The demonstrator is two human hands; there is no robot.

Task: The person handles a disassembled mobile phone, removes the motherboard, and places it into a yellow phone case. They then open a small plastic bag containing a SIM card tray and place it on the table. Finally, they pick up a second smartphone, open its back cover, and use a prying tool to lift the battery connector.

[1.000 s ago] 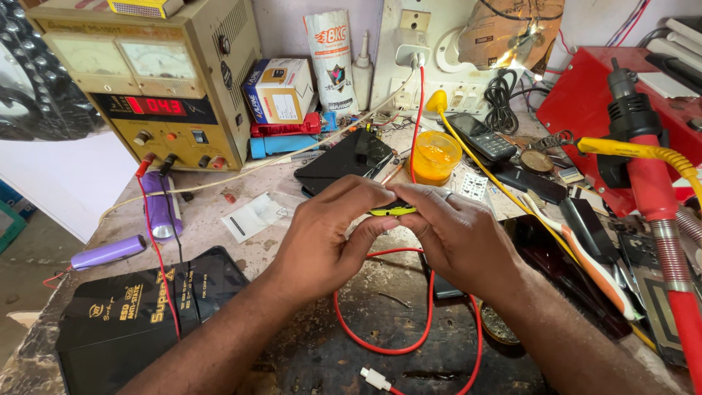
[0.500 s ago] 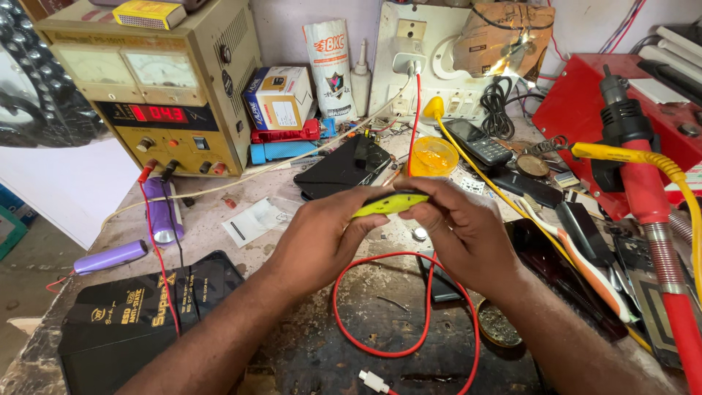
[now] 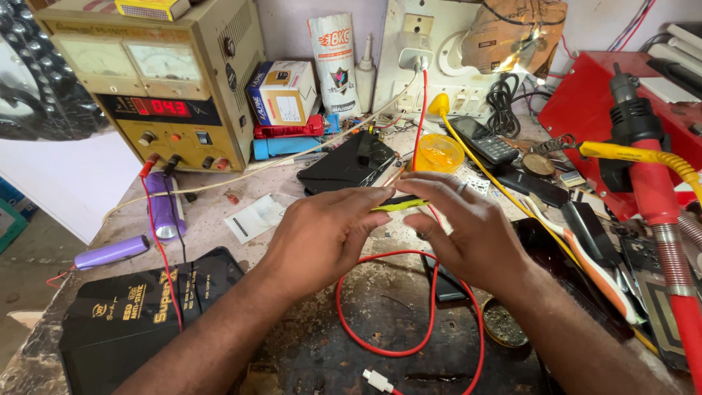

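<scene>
The bench (image 3: 219, 212) is crowded right to its edges, with the power supply (image 3: 157, 88) at the back left and a red heat gun (image 3: 651, 183) on the right, leaving only a small patch inside the red cable (image 3: 351, 333) loop. Above it, the left hand (image 3: 322, 238) pinches a thin yellow-green tool (image 3: 398, 205) at its fingertips, a narrow grip. The right hand (image 3: 468, 230) hovers just beside the tool, fingers spread, holding nothing.

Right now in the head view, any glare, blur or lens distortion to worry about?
Head view: lit evenly, soft shadows; both hands, left and right, and the yellow-black tool between them are sharp. Glare on the power supply's meter windows. Wide-angle bending at edges, notably the red hot-air tool.
</scene>
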